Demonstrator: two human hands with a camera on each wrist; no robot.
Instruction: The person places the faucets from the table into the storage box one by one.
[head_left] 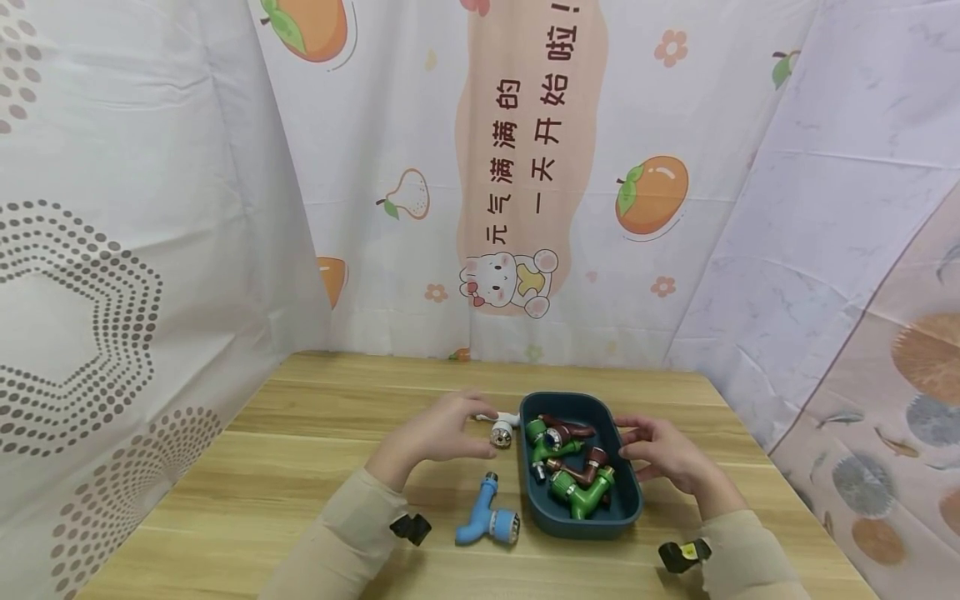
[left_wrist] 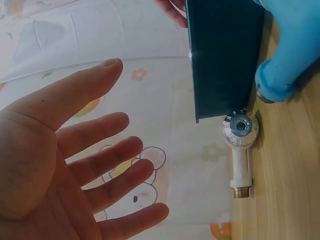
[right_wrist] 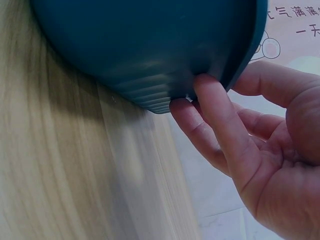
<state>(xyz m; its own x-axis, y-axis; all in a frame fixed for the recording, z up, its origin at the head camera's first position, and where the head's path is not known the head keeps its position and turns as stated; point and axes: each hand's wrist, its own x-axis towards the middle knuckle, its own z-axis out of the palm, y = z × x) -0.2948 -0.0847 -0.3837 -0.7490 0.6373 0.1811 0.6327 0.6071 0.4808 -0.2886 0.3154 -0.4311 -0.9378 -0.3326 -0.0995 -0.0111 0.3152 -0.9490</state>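
The bin (head_left: 581,530) stands upright on the counter (head_left: 247,467), a little right of its middle. At its 3 o'clock is the right hand (head_left: 671,458), its fingers apart and lightly bent, the fingertips touching the bin's outer wall. At 9 o'clock, on the opposite side, the left hand (head_left: 442,429) is spread, thumb well away from the fingers; in the left wrist view it is apart from both the bin and the white tap (head_left: 501,433).

The white tap lies on the counter at the bin's 10 o'clock, just beside the wall. The blue tap (head_left: 480,522) lies at 8 o'clock, its threaded end pointing to about 12 and its knob to 3.

In the bin, one green tap (head_left: 583,502) lies at 6 o'clock and another green tap (head_left: 538,433) at 10. One maroon tap (head_left: 573,432) lies near 12 and another maroon tap (head_left: 597,457) near 2, partly overlapped. A white curtain (head_left: 375,275) printed with fruit hangs at 12 o'clock beyond the counter.
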